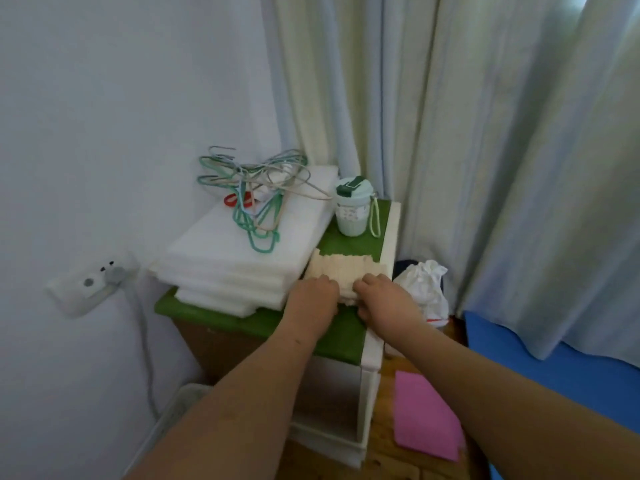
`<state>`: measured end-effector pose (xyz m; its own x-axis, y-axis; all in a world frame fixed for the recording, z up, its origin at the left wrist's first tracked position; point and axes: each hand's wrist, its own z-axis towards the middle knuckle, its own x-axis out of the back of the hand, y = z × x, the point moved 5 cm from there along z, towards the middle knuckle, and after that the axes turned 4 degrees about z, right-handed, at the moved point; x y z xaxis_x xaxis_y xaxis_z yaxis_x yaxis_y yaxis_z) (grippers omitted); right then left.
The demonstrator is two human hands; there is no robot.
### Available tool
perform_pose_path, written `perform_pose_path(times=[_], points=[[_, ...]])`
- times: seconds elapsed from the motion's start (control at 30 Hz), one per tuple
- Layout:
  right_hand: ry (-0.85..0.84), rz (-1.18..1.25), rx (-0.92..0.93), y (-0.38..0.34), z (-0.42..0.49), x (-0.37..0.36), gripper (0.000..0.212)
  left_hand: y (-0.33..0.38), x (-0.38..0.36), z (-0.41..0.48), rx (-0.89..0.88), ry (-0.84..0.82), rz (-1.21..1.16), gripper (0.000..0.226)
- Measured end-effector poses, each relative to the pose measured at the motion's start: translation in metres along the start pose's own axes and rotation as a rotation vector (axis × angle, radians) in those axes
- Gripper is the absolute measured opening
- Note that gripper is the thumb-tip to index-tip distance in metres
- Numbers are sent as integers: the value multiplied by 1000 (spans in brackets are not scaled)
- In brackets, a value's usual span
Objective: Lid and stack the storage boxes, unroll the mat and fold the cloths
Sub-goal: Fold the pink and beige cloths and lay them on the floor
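Nearby, foam sheets and a bottle crowd the mat.

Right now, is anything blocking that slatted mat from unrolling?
The left hand and right hand hold the mat. A foam stack crowds its left edge; a bottle stands beyond its far end.

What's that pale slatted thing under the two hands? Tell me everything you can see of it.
The mat is a pale cream strip of thin parallel slats, bamboo or wood by its look. Its far part lies flat on the green tabletop, next to the white foam sheets. Its near end looks rolled up, and the left hand and the right hand grip it there, fingers curled over it.
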<state>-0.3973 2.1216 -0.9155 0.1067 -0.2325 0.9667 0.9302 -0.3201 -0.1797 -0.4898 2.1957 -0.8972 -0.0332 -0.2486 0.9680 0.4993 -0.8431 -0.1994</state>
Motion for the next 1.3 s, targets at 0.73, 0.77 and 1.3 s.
perform_pose_path(times=[0.73, 0.77, 1.3], points=[[-81, 1574, -1330, 176, -266, -196, 39, 232, -198, -115, 964, -884, -1823, 32], [-136, 1638, -1362, 177, -276, -215, 42, 236, -222, -120, 1022, -911, -1811, 31], [-459, 771, -1347, 205, -316, -386, 57, 241, -443, -128, 670, -964, -767, 37]])
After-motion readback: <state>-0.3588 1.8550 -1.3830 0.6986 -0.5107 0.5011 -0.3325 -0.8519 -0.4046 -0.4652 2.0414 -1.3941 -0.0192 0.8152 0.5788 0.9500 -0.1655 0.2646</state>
